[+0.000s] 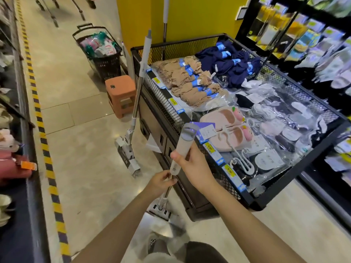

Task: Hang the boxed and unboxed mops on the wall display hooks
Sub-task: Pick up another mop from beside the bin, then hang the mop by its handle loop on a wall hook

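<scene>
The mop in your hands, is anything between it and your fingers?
No. The right hand grips the mop's grey handle directly, and the left hand pinches the metal pole just below. Nothing sits between. The wall hooks aren't in view, so that path can't be judged.

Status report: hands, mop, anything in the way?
Right hand grips mop handle; left hand pinches its pole. Second mop leans on mesh bin. No hooks in view.
</scene>
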Demonstrator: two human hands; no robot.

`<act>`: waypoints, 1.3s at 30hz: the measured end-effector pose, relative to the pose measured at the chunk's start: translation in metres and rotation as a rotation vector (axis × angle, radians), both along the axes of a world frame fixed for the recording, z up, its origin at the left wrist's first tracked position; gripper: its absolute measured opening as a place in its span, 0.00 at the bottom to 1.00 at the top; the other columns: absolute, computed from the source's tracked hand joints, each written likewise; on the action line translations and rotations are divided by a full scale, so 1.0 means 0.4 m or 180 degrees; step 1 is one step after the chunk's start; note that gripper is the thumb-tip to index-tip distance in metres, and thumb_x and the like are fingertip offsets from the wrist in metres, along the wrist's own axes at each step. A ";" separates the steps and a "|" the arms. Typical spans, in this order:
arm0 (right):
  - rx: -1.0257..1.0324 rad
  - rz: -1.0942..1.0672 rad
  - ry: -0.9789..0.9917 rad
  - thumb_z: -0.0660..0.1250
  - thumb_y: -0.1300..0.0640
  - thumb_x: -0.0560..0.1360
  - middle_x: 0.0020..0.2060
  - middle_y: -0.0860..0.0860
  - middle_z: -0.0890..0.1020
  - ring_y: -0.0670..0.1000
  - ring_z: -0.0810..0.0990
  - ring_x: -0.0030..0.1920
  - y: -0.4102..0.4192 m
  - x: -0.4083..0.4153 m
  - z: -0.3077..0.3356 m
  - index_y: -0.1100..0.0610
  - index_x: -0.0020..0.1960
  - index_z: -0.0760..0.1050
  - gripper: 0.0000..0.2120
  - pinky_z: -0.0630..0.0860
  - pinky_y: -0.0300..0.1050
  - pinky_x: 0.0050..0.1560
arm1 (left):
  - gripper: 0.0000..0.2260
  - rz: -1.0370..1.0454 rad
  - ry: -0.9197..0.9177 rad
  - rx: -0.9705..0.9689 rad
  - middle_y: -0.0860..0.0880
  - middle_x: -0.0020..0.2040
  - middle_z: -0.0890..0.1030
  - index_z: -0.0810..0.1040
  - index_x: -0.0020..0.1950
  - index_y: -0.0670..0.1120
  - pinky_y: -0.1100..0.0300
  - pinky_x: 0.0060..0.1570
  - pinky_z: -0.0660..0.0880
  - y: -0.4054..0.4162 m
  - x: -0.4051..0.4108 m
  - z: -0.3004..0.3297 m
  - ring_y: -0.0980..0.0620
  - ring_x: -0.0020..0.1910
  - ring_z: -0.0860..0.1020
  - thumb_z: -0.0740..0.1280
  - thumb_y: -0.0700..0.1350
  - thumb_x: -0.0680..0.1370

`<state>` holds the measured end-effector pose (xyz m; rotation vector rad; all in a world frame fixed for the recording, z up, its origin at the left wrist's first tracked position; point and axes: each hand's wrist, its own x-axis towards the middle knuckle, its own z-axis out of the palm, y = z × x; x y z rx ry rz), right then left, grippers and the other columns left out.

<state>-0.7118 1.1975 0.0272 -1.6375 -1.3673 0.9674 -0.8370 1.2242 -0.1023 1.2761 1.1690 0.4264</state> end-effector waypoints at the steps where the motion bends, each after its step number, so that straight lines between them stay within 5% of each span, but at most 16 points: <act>1: 0.0014 0.0119 -0.0004 0.70 0.51 0.74 0.41 0.44 0.78 0.38 0.77 0.41 -0.003 -0.011 0.010 0.60 0.54 0.70 0.16 0.74 0.45 0.45 | 0.07 0.0060 0.0027 0.0069 0.48 0.41 0.78 0.78 0.52 0.35 0.65 0.44 0.69 -0.005 -0.011 0.007 0.56 0.41 0.75 0.69 0.36 0.76; 4: 0.0082 0.0490 0.0032 0.70 0.52 0.74 0.46 0.57 0.81 0.56 0.80 0.48 -0.011 -0.045 0.045 0.63 0.57 0.69 0.19 0.76 0.58 0.52 | 0.03 0.0282 0.0103 0.0110 0.57 0.34 0.79 0.79 0.44 0.43 0.71 0.40 0.70 -0.033 -0.043 0.034 0.63 0.35 0.75 0.69 0.36 0.76; 6: 0.0158 0.0774 0.0032 0.69 0.49 0.74 0.49 0.59 0.81 0.58 0.80 0.50 -0.014 -0.064 0.067 0.61 0.58 0.69 0.21 0.75 0.62 0.53 | 0.07 0.0463 0.0142 0.0166 0.60 0.30 0.77 0.77 0.40 0.47 0.76 0.35 0.68 -0.055 -0.061 0.055 0.67 0.31 0.75 0.69 0.36 0.76; 10: 0.0323 0.1142 0.0141 0.67 0.40 0.68 0.48 0.55 0.82 0.54 0.81 0.50 -0.022 -0.083 0.113 0.58 0.56 0.71 0.26 0.76 0.59 0.53 | 0.04 0.0946 0.0110 0.0291 0.51 0.40 0.80 0.79 0.48 0.37 0.68 0.44 0.71 -0.115 -0.085 0.108 0.58 0.40 0.77 0.68 0.38 0.77; 13: 0.0434 0.1561 0.0408 0.67 0.42 0.69 0.47 0.43 0.81 0.42 0.80 0.49 -0.036 -0.080 0.147 0.46 0.55 0.72 0.17 0.77 0.46 0.51 | 0.07 0.1381 0.0071 0.0445 0.47 0.44 0.81 0.80 0.50 0.36 0.57 0.49 0.70 -0.178 -0.083 0.155 0.54 0.44 0.77 0.70 0.40 0.76; 14: 0.0437 0.1697 0.0481 0.68 0.43 0.70 0.47 0.46 0.81 0.45 0.81 0.50 -0.043 -0.075 0.157 0.45 0.54 0.71 0.14 0.77 0.46 0.52 | 0.03 0.1531 0.0111 0.0500 0.51 0.40 0.81 0.81 0.45 0.41 0.59 0.46 0.70 -0.203 -0.080 0.166 0.57 0.41 0.76 0.70 0.40 0.75; 18: 0.0479 0.2250 0.0785 0.68 0.52 0.76 0.46 0.54 0.82 0.52 0.83 0.49 -0.093 -0.050 0.197 0.51 0.51 0.73 0.07 0.79 0.50 0.50 | 0.12 0.2180 0.0242 0.0756 0.61 0.25 0.75 0.76 0.33 0.54 0.72 0.32 0.65 -0.319 -0.050 0.211 0.67 0.28 0.71 0.72 0.41 0.74; 22: 0.0637 0.2760 0.0875 0.68 0.55 0.76 0.48 0.56 0.83 0.52 0.82 0.50 -0.177 -0.029 0.251 0.57 0.52 0.75 0.07 0.79 0.49 0.49 | 0.06 0.2895 0.0203 0.0868 0.58 0.29 0.78 0.81 0.37 0.46 0.75 0.31 0.67 -0.457 -0.010 0.267 0.67 0.28 0.75 0.74 0.42 0.72; 28: 0.0730 0.3435 0.1272 0.71 0.61 0.74 0.42 0.55 0.84 0.52 0.84 0.44 -0.350 -0.026 0.337 0.63 0.49 0.80 0.07 0.81 0.51 0.46 | 0.05 0.3929 0.0056 0.1063 0.58 0.32 0.81 0.83 0.36 0.52 0.70 0.37 0.70 -0.698 0.056 0.333 0.62 0.35 0.78 0.76 0.44 0.70; 32: 0.0793 0.4042 0.1376 0.71 0.60 0.74 0.41 0.58 0.84 0.48 0.82 0.40 -0.489 -0.041 0.386 0.67 0.50 0.80 0.10 0.79 0.48 0.41 | 0.06 0.4468 0.0027 0.1235 0.59 0.28 0.78 0.83 0.35 0.51 0.73 0.30 0.67 -0.874 0.100 0.375 0.65 0.28 0.73 0.76 0.41 0.70; 35: 0.0785 0.4504 0.1410 0.71 0.58 0.74 0.43 0.61 0.84 0.53 0.83 0.42 -0.614 -0.056 0.409 0.66 0.48 0.80 0.10 0.79 0.51 0.43 | 0.08 0.4952 0.0027 0.1224 0.58 0.31 0.80 0.84 0.34 0.53 0.68 0.35 0.70 -1.018 0.140 0.389 0.63 0.32 0.76 0.76 0.41 0.70; 39: 0.0712 0.5186 0.1474 0.71 0.57 0.74 0.39 0.52 0.84 0.49 0.83 0.42 -0.809 -0.069 0.419 0.51 0.44 0.80 0.01 0.81 0.50 0.44 | 0.06 0.5645 0.0009 0.1130 0.57 0.38 0.85 0.86 0.37 0.57 0.65 0.41 0.77 -1.220 0.204 0.390 0.62 0.39 0.82 0.76 0.45 0.69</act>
